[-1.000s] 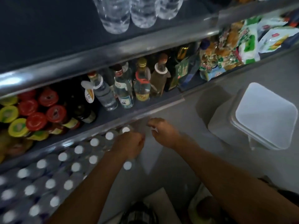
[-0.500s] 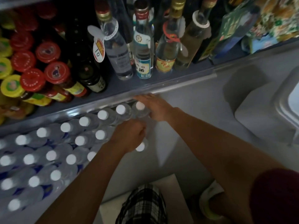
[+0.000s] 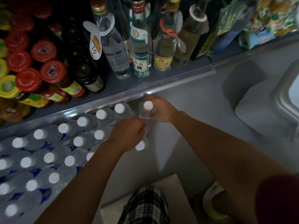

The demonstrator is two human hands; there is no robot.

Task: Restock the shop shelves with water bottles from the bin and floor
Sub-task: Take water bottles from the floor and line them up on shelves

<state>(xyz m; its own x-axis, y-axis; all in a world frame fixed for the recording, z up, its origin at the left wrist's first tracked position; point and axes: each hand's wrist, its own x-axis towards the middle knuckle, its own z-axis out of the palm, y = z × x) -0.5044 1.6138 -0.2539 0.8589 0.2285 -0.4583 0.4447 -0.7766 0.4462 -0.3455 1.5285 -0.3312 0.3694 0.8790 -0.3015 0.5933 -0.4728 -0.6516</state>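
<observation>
Where checked shorts (image 3: 144, 206) fill near edge, left hand (image 3: 127, 135) is seen curled, knuckles up, over row end beside capped bottle (image 3: 140, 145); what it grips cannot be told. Beyond, water bottle (image 3: 146, 110) is held upright by right hand (image 3: 161, 110), fingers wrapped, at lower shelf (image 3: 48, 122) end. Above, liquor bottles (image 3: 140, 50) are ranged.

The bottle (image 3: 146, 110) in the right hand (image 3: 160, 110) is clear with a white cap. Left of both hands, more bottles (image 3: 53, 152) show white caps and blue labels. Above them, jars (image 3: 37, 68) have red and yellow lids. Below the hands, shorts (image 3: 145, 206) are black-and-white plaid.
</observation>
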